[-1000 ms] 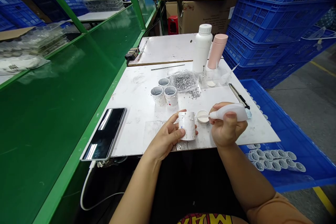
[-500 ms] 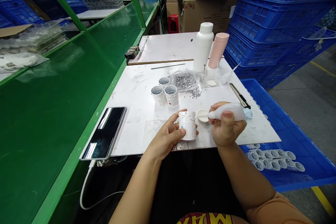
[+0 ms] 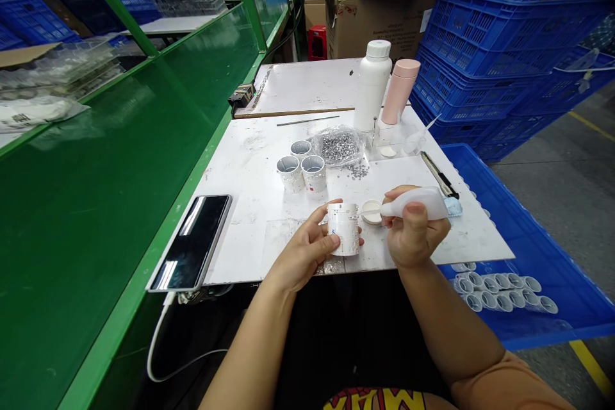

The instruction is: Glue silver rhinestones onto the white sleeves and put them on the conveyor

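Observation:
My left hand (image 3: pixel 312 243) is closed around a white plastic cylinder (image 3: pixel 344 229) with small raised bits on its side, held upright above the table's front edge. In my right hand (image 3: pixel 416 230) lies a translucent white squeeze bottle (image 3: pixel 423 202), tipped sideways. Its thin nozzle points left and reaches the cylinder's upper right side; whether it touches I cannot tell. Behind the nozzle is a small round white dish (image 3: pixel 371 212). Three more white cylinders (image 3: pixel 301 166) stand together farther back, beside a clear bag of small metal parts (image 3: pixel 338 146), some of them spilled.
A phone (image 3: pixel 192 243) on a cable lies at the table's left edge. At the back stand a white bottle (image 3: pixel 373 86) and a pink flask (image 3: pixel 400 92). A utility knife (image 3: pixel 439 175) lies right. A blue bin (image 3: pixel 528 327) with several cylinders sits lower right, near stacked blue crates (image 3: pixel 500 32).

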The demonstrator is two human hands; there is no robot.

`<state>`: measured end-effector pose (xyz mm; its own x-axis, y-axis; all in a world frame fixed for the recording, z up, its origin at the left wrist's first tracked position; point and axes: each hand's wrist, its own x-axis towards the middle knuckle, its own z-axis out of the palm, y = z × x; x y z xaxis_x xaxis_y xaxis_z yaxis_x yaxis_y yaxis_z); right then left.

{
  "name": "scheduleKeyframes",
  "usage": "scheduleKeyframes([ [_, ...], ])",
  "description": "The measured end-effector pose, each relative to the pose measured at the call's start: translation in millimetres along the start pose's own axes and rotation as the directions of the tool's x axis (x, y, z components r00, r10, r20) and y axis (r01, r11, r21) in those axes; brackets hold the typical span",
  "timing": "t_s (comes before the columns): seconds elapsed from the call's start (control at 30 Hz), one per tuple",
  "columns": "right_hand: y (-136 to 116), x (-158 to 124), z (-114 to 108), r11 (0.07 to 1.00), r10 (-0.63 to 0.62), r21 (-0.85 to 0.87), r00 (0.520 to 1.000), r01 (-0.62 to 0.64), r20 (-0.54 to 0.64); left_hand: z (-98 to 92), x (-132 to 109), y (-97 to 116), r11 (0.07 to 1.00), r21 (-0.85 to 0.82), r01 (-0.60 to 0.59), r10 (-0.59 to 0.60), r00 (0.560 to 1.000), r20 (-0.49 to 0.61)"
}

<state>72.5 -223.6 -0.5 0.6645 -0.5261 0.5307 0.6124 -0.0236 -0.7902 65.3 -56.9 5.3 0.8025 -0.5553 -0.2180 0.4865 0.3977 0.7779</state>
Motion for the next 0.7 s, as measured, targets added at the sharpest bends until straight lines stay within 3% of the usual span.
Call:
scheduleKeyframes([
  [0.23, -2, 1, 1, 1.000, -0.004, 0.021, 1.000, 0.004, -0.004, -0.4, 0, 1, 1.000, 0.012, 0.007, -0.007, 1.000, -0.004],
  [0.47, -10, 4, 4, 0.994, 0.033, 0.112, 0.993, -0.020, -0.113, -2.5, 0, 1, 1.000, 0.007, 0.007, -0.007, 1.000, 0.013],
  [0.7, -9, 12, 3, 0.983, 0.039, 0.184, 0.990, -0.013, -0.138, -3.4, -1, 5, 0.995, -0.094, -0.024, 0.022, 0.999, -0.024],
])
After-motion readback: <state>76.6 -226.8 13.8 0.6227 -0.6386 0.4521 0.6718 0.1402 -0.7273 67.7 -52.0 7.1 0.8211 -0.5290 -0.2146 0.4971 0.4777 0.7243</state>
